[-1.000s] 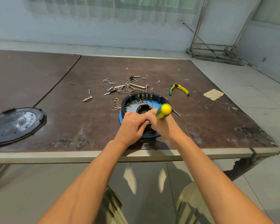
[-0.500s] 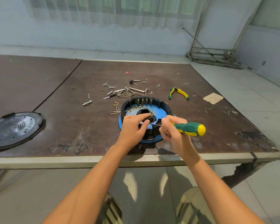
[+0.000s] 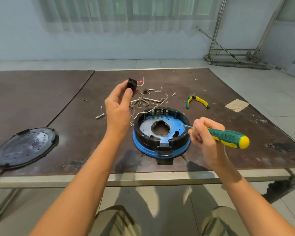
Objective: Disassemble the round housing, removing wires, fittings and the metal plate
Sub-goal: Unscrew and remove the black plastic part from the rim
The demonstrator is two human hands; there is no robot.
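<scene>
The round black and blue housing lies on the brown table near its front edge. A metal plate with a ragged central hole sits inside it, and a row of terminals lines its far wall. My left hand is raised above the table, left of the housing, pinching a small black fitting with a thin wire trailing from it. My right hand grips a green and yellow screwdriver, whose tip rests over the housing's right rim.
Loose screws, hex keys and wire bits lie scattered behind the housing. Green and yellow pliers lie at the back right, with a cardboard scrap further right. A round black cover sits at the table's left front.
My left hand has lifted the black fitting out of the housing and up to the left. My right hand with the screwdriver has drawn back to the housing's right side.
</scene>
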